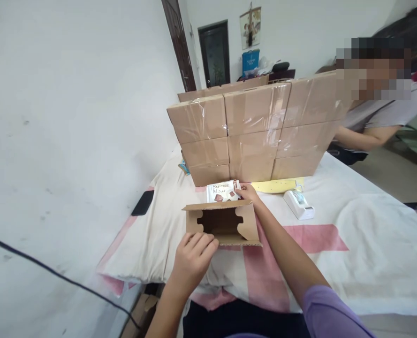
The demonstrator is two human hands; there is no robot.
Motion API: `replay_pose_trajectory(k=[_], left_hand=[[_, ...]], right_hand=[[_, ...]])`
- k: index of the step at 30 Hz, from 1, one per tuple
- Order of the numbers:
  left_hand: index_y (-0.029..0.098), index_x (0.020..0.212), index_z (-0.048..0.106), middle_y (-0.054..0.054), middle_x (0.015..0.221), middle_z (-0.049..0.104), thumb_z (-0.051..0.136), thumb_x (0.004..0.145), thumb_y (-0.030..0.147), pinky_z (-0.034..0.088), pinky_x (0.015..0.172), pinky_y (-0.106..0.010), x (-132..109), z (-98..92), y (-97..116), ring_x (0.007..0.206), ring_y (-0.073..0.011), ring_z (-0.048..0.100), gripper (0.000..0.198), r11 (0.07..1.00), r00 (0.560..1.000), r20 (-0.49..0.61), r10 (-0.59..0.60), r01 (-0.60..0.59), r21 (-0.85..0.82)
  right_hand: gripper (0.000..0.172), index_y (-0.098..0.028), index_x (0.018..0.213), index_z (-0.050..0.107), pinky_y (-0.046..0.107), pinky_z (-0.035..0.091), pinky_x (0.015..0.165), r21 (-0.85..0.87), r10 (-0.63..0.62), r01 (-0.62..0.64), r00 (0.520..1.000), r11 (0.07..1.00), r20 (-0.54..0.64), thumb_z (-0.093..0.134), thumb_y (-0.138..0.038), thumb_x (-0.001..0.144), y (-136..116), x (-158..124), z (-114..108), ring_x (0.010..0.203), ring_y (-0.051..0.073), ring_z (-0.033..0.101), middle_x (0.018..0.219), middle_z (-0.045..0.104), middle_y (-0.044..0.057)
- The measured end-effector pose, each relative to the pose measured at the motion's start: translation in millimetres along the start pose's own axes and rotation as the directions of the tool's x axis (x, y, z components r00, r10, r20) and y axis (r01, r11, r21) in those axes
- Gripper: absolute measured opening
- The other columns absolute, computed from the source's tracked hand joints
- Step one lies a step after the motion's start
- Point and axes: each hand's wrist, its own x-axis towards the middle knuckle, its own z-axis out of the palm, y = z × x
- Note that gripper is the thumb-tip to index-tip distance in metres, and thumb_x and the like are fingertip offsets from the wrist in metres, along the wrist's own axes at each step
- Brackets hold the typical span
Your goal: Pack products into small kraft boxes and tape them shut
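Note:
An open brown cardboard box (248, 223) stands on the cloth-covered table in front of me, its dark inside facing up toward me. My left hand (196, 252) is closed over the near left edge of this box. Beyond the box lies a white food packet (222, 191) printed with large letters and brown pieces. Reaching past the box's right side, my right hand (246, 192) has its fingers at the packet's right edge, seemingly pinching it. The packet's lower part is hidden behind the box flap.
A wall of taped cardboard boxes (253, 129) rises behind the packet. To the right are a white tape dispenser (299, 204) and a yellow strip (275, 187). A black phone (142, 203) lies at the table's left edge. Another person (380, 112) is at the right.

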Motion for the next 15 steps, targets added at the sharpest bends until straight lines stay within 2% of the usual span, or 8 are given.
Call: replay_pose_trajectory(k=[3,6,9,12,13,15], left_hand=[[0.019,0.102,0.061,-0.003,0.096,0.074,0.057,0.092,0.005,0.040,0.079,-0.035,5.0,-2.9,-4.3,0.086,-0.0168,0.063,0.017,0.998,0.999,-0.018,-0.032,0.031,-0.057],[0.018,0.101,0.060,-0.001,0.092,0.073,0.061,0.093,0.008,0.040,0.083,-0.035,9.8,-8.2,-5.3,0.085,-0.0162,0.063,0.014,0.992,0.997,0.019,-0.077,0.079,-0.100],[0.019,0.102,0.059,0.000,0.089,0.072,0.064,0.093,0.014,0.040,0.085,-0.035,13.8,-15.4,-5.1,0.084,-0.0162,0.062,0.011,0.982,0.990,0.062,-0.128,0.135,-0.133],[0.020,0.106,0.058,0.000,0.094,0.073,0.065,0.094,0.016,0.040,0.086,-0.034,16.0,-21.3,-6.0,0.087,-0.0162,0.062,0.014,0.969,0.986,0.099,-0.137,0.154,-0.194],[0.020,0.106,0.058,0.000,0.095,0.073,0.065,0.094,0.016,0.040,0.086,-0.034,16.2,-22.5,-6.3,0.088,-0.0161,0.062,0.015,0.963,0.985,0.108,-0.135,0.156,-0.218],[0.021,0.107,0.058,0.000,0.097,0.073,0.065,0.094,0.016,0.040,0.087,-0.034,15.6,-23.5,-6.7,0.089,-0.0159,0.062,0.015,0.953,0.983,0.123,-0.133,0.161,-0.257]], right_hand=[[0.023,-0.017,0.078,0.058,0.026,0.054,0.059,0.138,-0.045,0.042,0.999,0.989,0.016,0.074,-0.032,0.085,4.7,1.7,7.6,0.063,0.013,0.062,0.073,0.065,-0.002],[0.028,-0.023,0.073,0.048,0.026,0.050,0.052,0.283,-0.111,0.110,0.994,0.953,-0.013,0.074,-0.033,0.072,-2.7,3.1,3.7,0.056,0.014,0.060,0.064,0.062,-0.005],[0.030,-0.025,0.079,0.041,0.027,0.055,0.060,0.404,-0.176,0.202,0.979,0.892,-0.102,0.069,-0.036,0.072,-26.3,1.8,-18.6,0.064,0.015,0.065,0.077,0.069,-0.004],[0.030,-0.026,0.089,0.045,0.033,0.058,0.077,0.448,-0.286,0.323,0.947,0.834,-0.150,0.069,-0.039,0.078,-55.6,-9.8,-44.7,0.082,0.016,0.072,0.097,0.074,0.000],[0.028,-0.026,0.092,0.050,0.035,0.058,0.083,0.401,-0.341,0.356,0.933,0.844,-0.111,0.070,-0.041,0.080,-63.3,-17.1,-50.8,0.090,0.018,0.073,0.102,0.075,0.002],[0.028,-0.024,0.100,0.061,0.041,0.055,0.095,0.220,-0.433,0.403,0.895,0.888,0.108,0.071,-0.043,0.083,-71.5,-35.6,-58.5,0.106,0.023,0.071,0.112,0.075,0.006]])
